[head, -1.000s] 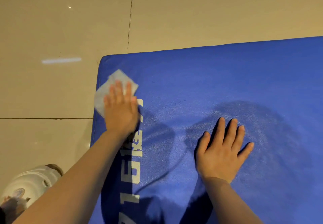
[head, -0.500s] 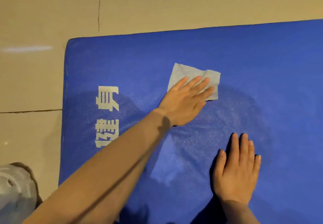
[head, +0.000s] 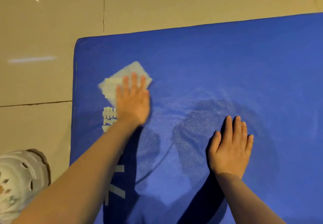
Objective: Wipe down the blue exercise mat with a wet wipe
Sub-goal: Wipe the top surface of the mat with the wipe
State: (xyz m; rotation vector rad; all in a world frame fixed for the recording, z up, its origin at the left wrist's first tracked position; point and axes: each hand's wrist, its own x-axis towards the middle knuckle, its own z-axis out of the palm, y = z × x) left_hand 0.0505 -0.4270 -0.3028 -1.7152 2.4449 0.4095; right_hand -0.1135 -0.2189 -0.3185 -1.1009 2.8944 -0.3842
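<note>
Seen from a head-worn camera looking down, two bare forearms reach forward from the bottom edge over a blue exercise mat that lies flat on the floor. Nearest, at the lower left corner and off the mat, sits a pale perforated clog on the floor, partly cut off by the picture's edge. White printed characters run along the mat's left side, partly covered by the left forearm. On the right, the right hand lies palm down on the mat, its grip released, fingers straight and close together, holding nothing; dark shadows spread on the mat around and behind it. Farther forward and to the left, the left hand presses flat on a white wet wipe, fingers straight and slightly spread, its grip released rather than curled round the cloth. The wipe is a folded square turned corner-forward, lying on the mat near its far left corner, over the top of the printed characters; the hand and wipe are motion-blurred. The two hands are well apart. Beyond the mat's far and left edges lies the beige tiled floor, crossed by dark grout lines and dotted with small light reflections.
</note>
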